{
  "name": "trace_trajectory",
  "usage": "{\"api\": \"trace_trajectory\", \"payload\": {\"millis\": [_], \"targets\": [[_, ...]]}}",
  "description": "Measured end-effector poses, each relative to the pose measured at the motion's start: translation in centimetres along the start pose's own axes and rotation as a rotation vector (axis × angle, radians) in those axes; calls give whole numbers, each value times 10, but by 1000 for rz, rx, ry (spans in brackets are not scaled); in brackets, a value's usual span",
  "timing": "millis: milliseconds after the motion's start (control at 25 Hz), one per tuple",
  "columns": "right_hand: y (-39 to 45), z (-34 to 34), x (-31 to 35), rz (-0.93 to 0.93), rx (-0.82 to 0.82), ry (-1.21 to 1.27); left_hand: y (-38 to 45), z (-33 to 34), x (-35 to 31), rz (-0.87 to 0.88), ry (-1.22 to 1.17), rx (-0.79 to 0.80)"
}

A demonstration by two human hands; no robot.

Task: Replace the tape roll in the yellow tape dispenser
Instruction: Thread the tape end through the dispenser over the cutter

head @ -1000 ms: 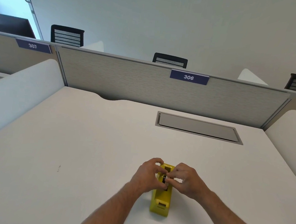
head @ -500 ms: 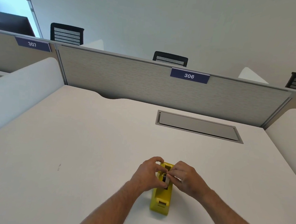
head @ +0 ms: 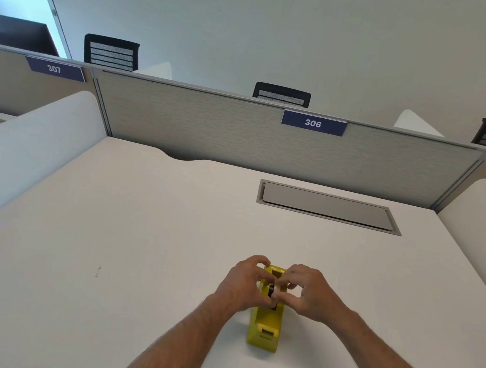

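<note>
The yellow tape dispenser (head: pixel 265 327) stands on the white desk (head: pixel 116 247), its cutter end toward me. Both hands meet over its roll slot. My left hand (head: pixel 246 283) curls in from the left and my right hand (head: pixel 306 293) from the right, fingertips pinching a pale tape roll (head: pixel 279 287) on a dark hub between them. The roll sits at the top of the slot, mostly hidden by my fingers; whether it is seated I cannot tell.
A grey cable hatch (head: pixel 328 207) is set into the desk behind the dispenser. A grey partition (head: pixel 211 127) with a "306" label (head: pixel 313 123) closes the far edge. White side dividers stand at left (head: pixel 31 146) and right (head: pixel 475 217).
My hands have stayed on the roll at the dispenser's slot, with the fingers shifting slightly. The dispenser has not moved.
</note>
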State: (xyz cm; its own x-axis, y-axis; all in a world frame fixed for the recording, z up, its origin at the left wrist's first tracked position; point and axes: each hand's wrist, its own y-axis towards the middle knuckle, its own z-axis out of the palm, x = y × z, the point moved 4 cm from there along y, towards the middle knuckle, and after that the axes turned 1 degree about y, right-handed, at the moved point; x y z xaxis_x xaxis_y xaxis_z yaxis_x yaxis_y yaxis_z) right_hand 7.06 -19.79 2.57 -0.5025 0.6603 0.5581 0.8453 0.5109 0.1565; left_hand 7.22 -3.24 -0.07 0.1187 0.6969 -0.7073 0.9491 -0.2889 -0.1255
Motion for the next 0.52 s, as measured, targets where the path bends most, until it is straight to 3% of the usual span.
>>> {"api": "trace_trajectory", "payload": {"millis": [280, 520], "targets": [[-4, 3, -1, 39, -91, 68, -1, 0, 0, -38, -7, 0], [-6, 5, 7, -32, -109, -82, -1, 0, -1, -25, 10, 9]]}}
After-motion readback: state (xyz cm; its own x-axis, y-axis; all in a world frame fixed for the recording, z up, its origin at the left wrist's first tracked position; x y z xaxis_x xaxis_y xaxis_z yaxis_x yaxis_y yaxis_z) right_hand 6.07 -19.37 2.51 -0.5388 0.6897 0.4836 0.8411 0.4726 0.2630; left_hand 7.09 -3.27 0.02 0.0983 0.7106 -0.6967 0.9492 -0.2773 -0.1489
